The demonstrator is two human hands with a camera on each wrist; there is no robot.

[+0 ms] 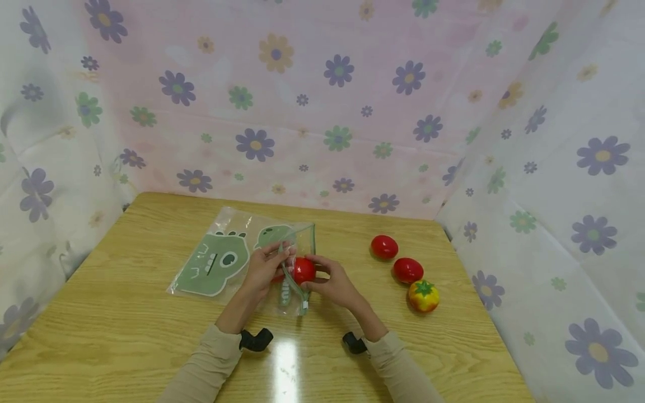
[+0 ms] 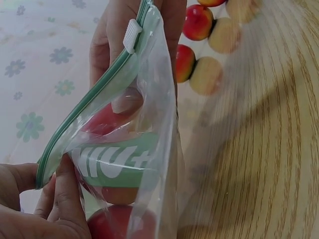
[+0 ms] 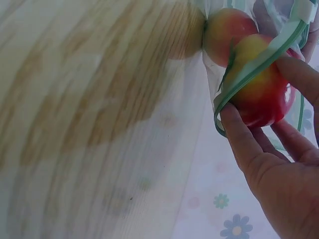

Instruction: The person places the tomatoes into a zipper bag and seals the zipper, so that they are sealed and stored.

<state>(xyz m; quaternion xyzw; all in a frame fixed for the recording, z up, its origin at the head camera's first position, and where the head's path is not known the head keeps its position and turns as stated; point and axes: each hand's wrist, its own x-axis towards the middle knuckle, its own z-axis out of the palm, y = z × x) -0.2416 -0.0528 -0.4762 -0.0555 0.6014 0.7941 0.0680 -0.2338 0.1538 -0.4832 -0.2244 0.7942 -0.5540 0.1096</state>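
A clear zip bag (image 1: pixel 206 268) with green dinosaur prints and a green zip edge lies on the wooden table. My left hand (image 1: pixel 262 271) pinches the zip edge at the bag's mouth between thumb and fingers, seen in the left wrist view. With curled fingers and thumb, my right hand (image 1: pixel 335 282) holds a shiny red-and-yellow toy fruit (image 3: pixel 261 89) inside the bag's mouth. Behind it in the right wrist view, another red-and-yellow toy fruit (image 3: pixel 229 32) sits in the bag. Bag film partly covers a red fruit (image 2: pixel 119 224) in the left wrist view.
On the table's right side lie two red toy fruits (image 1: pixel 384 247) and a yellow-red toy fruit (image 1: pixel 424 296) with a green leafy top. Flowered cloth (image 1: pixel 302 112) hangs behind the table and along both sides. A white zip slider (image 2: pixel 132 36) is on the bag's green edge.
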